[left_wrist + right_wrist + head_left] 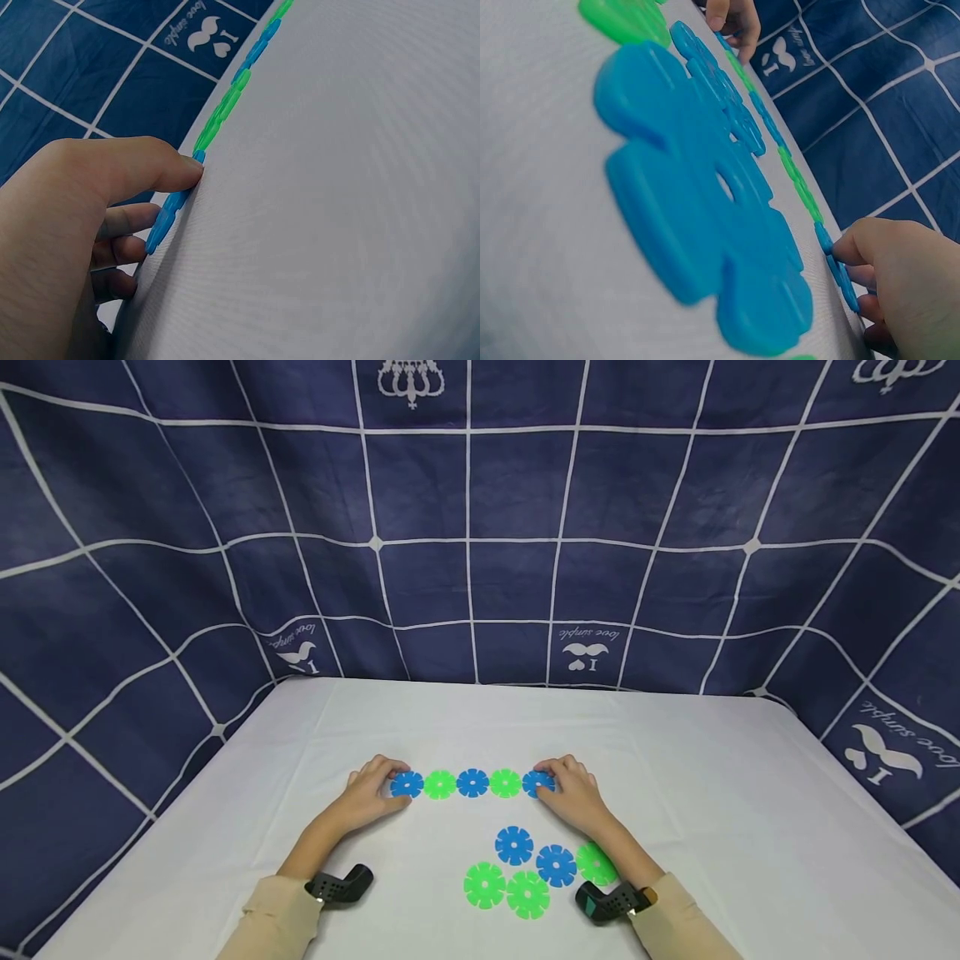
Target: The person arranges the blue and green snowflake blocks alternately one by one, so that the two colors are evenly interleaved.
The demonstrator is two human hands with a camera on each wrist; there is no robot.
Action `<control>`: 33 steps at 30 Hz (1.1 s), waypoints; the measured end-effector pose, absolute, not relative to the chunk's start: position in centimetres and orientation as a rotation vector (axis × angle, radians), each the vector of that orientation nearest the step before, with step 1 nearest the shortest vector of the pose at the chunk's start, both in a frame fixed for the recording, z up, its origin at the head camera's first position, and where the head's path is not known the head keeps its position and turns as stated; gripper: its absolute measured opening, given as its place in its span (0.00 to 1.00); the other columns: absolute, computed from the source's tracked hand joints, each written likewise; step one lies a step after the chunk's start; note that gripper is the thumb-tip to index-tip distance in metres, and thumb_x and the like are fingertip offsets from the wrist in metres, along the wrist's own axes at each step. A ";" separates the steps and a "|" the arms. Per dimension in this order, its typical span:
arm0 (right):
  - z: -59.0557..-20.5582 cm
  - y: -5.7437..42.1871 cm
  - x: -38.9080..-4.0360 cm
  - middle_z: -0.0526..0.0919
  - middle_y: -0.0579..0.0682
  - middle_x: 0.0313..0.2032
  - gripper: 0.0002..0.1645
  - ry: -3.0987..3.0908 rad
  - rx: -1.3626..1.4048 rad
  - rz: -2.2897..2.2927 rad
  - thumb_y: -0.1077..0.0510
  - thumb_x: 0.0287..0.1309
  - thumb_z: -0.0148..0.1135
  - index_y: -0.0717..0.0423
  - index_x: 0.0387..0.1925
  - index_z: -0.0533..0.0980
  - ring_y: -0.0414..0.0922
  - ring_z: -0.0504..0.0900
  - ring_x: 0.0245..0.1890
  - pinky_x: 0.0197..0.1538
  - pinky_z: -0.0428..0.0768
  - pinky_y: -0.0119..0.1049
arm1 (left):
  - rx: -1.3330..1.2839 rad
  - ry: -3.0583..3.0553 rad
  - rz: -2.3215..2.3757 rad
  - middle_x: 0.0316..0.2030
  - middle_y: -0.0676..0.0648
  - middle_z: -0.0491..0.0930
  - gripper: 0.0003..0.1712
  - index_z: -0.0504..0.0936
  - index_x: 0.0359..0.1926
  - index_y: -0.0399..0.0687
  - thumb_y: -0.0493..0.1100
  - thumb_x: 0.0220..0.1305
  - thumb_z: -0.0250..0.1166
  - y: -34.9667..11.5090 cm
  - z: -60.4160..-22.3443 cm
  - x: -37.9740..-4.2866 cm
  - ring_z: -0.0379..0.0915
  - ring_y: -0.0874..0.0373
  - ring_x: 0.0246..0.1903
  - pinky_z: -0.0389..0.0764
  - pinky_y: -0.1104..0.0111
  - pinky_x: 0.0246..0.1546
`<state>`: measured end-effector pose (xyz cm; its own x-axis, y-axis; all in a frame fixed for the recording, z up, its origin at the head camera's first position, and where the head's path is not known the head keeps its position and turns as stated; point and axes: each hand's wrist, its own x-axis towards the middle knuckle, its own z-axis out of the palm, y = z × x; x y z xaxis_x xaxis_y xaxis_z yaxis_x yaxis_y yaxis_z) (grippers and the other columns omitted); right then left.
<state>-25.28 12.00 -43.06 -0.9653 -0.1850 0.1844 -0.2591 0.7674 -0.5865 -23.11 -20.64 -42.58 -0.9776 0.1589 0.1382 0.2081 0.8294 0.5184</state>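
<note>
Head view: we've got row of five discs point(472, 792), blue-green alternating, over white tabletop point(405, 877); can't tell if touching. Our left hand point(366, 795) pinches left-end blue disc point(410, 790), thumb and fingers bent round edges; right hand point(574, 795) likewise pinches right-end blue disc point(532, 780). Loose blue discs point(513, 837) and green discs point(483, 895) sit nearer us.

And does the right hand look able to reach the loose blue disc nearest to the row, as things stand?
Probably yes: nothing stands between the right hand and the loose blue disc, though the hand likely must first release the blue end disc it holds.
</note>
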 end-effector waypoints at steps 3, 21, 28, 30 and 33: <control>-43.1 12.0 -25.3 0.72 0.46 0.38 0.19 -2.843 0.361 0.965 0.52 0.48 0.60 0.47 0.46 0.76 0.44 0.68 0.41 0.47 0.60 0.42 | -0.294 -2.921 -0.840 0.42 0.49 0.71 0.26 0.74 0.49 0.47 0.49 0.48 0.65 -20.6 -42.5 -23.2 0.66 0.55 0.45 0.56 0.66 0.39; -43.1 12.0 -25.5 0.72 0.47 0.39 0.18 -2.822 0.328 1.063 0.52 0.51 0.60 0.47 0.46 0.75 0.43 0.67 0.40 0.47 0.60 0.42 | -0.354 -2.845 -0.848 0.39 0.48 0.71 0.26 0.74 0.47 0.46 0.52 0.47 0.64 -20.5 -42.5 -22.7 0.66 0.54 0.42 0.55 0.66 0.37; -41.6 11.7 -25.1 0.73 0.46 0.37 0.18 -2.789 0.388 1.103 0.53 0.52 0.59 0.47 0.47 0.75 0.42 0.67 0.38 0.45 0.64 0.40 | -0.297 -2.890 -0.864 0.40 0.48 0.71 0.26 0.74 0.48 0.46 0.50 0.47 0.65 -20.5 -42.5 -22.9 0.66 0.53 0.44 0.55 0.64 0.39; -41.0 11.5 -24.9 0.73 0.45 0.36 0.17 -2.777 0.437 1.110 0.54 0.52 0.59 0.47 0.47 0.75 0.41 0.67 0.35 0.44 0.64 0.40 | -0.292 -2.914 -0.861 0.41 0.48 0.71 0.27 0.74 0.49 0.46 0.50 0.47 0.65 -20.5 -42.5 -22.9 0.66 0.54 0.44 0.56 0.64 0.39; -40.0 11.0 -24.4 0.73 0.44 0.35 0.17 -2.766 0.529 1.126 0.54 0.53 0.59 0.46 0.47 0.75 0.40 0.66 0.31 0.42 0.62 0.39 | -0.293 -2.930 -0.850 0.41 0.49 0.71 0.27 0.74 0.50 0.47 0.50 0.48 0.65 -20.6 -42.4 -22.9 0.66 0.55 0.44 0.56 0.65 0.39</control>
